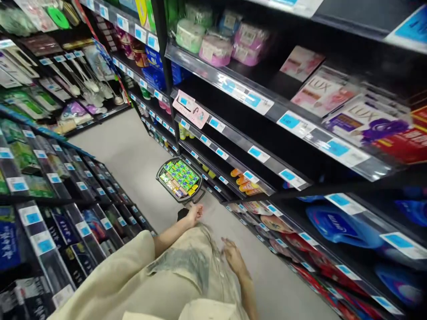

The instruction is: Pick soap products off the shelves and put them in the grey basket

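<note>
Pale floor (pixel 113 138) evenly lit; shelf recesses (pixel 243 106) dark; glare on plastic strip (pixel 275 114); outer edges blurred, stretched.

Tight on both sides, basket (pixel 187 201) in the way.
We logged it just beyond the left hand (pixel 194 215), near the right rack (pixel 166 66). Floor (pixel 113 138) lay open past it and along the left rack (pixel 55 260). The right hand (pixel 234 257) had room alongside. We saw reach space on the dark shelf (pixel 240 113) below the LUX boxes (pixel 325 91), behind its price-tag lip (pixel 234 138).
</note>
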{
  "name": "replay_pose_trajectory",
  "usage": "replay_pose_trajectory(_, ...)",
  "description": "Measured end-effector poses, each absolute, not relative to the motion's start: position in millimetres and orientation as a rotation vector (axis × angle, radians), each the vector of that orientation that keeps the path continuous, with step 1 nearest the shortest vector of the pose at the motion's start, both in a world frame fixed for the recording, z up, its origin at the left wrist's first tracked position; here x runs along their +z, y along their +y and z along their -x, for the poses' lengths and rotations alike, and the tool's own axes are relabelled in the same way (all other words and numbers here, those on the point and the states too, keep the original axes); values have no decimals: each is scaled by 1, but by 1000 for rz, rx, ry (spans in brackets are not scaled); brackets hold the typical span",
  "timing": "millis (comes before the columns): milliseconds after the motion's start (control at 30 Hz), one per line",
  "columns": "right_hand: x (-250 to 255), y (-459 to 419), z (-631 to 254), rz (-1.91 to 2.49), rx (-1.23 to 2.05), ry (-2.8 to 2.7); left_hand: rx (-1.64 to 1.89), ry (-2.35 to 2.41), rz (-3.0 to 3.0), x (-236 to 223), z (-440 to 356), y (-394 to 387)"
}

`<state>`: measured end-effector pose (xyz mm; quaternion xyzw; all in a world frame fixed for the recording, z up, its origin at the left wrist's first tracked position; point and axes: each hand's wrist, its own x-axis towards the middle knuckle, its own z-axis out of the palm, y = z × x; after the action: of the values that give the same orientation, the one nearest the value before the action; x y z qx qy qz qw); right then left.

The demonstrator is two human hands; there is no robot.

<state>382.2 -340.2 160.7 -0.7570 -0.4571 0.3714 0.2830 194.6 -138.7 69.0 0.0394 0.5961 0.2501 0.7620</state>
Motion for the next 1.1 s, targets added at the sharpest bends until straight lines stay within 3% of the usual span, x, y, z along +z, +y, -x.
replay_pose_trajectory(133, 89, -371, -352, 2004, 1025, -1209, 475, 1360, -127, 58, -184, -179)
replay_pose_trajectory(300, 51, -406, -346, 2125, 994, -1175, 457, 1434, -207, 42, -171, -186)
replay_pose_trajectory(767, 21, -378, -307, 2175, 1085, -957, 540, 1428, -186, 44, -119, -148)
replay_pose_trajectory(1100, 13, -234, -283, 2288, 1060, -899, 645, 1416, -142, 51, -6, -37)
